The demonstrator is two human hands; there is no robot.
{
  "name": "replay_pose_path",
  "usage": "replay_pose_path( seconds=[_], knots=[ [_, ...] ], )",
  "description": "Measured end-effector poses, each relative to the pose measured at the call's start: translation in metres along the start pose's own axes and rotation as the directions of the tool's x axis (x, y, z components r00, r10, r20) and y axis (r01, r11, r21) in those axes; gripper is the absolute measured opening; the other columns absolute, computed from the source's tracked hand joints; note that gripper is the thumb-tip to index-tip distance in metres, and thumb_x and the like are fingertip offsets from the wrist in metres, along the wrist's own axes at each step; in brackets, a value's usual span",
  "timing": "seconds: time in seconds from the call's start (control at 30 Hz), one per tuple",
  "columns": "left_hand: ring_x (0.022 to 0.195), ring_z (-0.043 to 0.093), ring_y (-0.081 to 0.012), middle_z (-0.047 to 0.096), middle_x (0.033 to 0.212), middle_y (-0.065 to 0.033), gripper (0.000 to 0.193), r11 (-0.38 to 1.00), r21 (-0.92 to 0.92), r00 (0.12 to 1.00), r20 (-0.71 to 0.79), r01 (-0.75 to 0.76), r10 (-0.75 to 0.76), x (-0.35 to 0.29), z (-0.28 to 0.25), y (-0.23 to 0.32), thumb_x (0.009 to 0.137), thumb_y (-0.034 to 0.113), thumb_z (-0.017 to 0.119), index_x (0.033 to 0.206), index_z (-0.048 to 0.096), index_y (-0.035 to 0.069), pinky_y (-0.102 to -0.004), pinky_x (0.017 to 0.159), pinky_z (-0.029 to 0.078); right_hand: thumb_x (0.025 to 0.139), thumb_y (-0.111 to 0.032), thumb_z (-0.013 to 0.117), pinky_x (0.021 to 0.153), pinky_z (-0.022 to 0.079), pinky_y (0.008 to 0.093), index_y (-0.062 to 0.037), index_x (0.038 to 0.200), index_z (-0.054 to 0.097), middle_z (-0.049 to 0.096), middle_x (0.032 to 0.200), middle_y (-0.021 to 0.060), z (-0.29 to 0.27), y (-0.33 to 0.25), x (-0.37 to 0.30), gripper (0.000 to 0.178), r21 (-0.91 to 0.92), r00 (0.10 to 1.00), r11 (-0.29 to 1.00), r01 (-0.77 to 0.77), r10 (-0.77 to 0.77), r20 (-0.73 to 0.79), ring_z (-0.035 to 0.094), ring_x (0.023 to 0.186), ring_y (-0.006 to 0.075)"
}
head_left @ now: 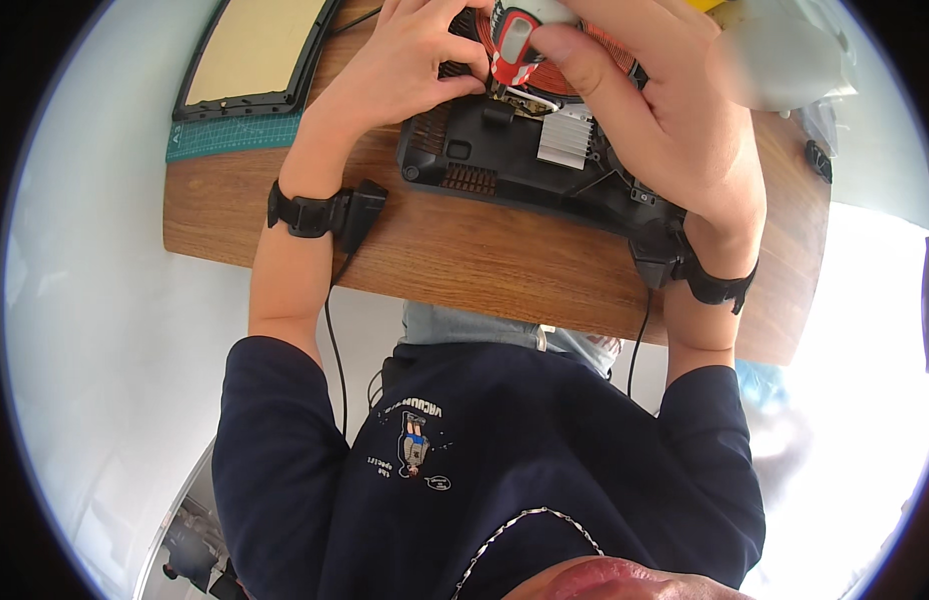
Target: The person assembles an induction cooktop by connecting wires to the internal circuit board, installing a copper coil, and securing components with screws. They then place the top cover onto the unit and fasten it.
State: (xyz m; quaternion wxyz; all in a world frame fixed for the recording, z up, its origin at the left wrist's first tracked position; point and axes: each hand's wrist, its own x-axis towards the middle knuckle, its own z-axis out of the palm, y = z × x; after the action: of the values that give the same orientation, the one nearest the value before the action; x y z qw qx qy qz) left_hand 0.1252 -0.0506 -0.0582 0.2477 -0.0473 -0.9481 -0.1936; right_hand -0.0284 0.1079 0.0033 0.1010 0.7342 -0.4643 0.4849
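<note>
An opened black appliance housing [545, 185] lies on the table, looking like an induction cooker base. It shows a copper-coloured coil [607, 48], a finned silver heat sink [565, 137] and part of a circuit board [525, 100]. In my right hand [675, 130] is a red and black handheld tool [515, 45] with a grey oval inset, my thumb against its side. The tool's tip is hidden. Bent over the housing beside the tool, my left hand [410, 65] has thumb and finger close together at the board's edge. What they pinch, if anything, is hidden.
A black-framed beige panel [255, 55] lies on a green cutting mat [230, 140] at the far left. Along the right edge of the wooden table [485, 250] are a clear plastic bag [820, 120] and a small black item [819, 160]. Cables [335, 340] hang from both wrist straps.
</note>
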Motion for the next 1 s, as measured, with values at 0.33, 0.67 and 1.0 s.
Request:
replay_pose_path(
  seconds=[0.33,0.67,1.0],
  knots=[
    [0.109,0.056,-0.0302,0.062,0.117,-0.0131,0.026,0.970,-0.083,0.973,0.046,0.229,-0.225,-0.014,0.004,0.003,0.086,0.020,0.079,0.106,0.073,0.005,-0.0436,0.094,0.044,0.084,0.001,0.075,0.072,0.057,0.0332,-0.0046,0.135,0.065,0.066,0.115,0.0118,-0.011,-0.017,0.012,0.052,0.193,0.984,0.980,0.057,-0.087,0.154,0.067,0.092,0.0238],
    [0.142,0.033,-0.0456,0.042,0.152,-0.0208,0.026,0.996,0.059,0.994,0.088,0.067,-0.072,0.000,-0.009,0.011,0.089,0.033,0.074,0.108,0.077,0.014,-0.0596,0.115,0.026,0.086,0.004,0.069,0.082,0.055,0.0351,0.0017,0.135,0.060,0.064,0.116,0.0187,-0.013,-0.015,0.008,0.050,0.042,0.987,0.998,-0.053,0.046,0.151,0.065,0.095,0.0320],
    [0.137,0.040,-0.0461,0.053,0.141,-0.0217,0.037,0.975,-0.127,0.979,0.123,0.181,-0.165,-0.009,-0.008,0.006,0.092,0.036,0.072,0.119,0.071,0.011,-0.0616,0.110,0.031,0.086,0.001,0.072,0.081,0.055,0.0357,0.0032,0.136,0.059,0.064,0.111,0.0166,-0.015,-0.034,0.017,0.052,0.050,0.975,0.995,-0.084,0.071,0.211,0.064,0.093,0.0318]
  ],
)
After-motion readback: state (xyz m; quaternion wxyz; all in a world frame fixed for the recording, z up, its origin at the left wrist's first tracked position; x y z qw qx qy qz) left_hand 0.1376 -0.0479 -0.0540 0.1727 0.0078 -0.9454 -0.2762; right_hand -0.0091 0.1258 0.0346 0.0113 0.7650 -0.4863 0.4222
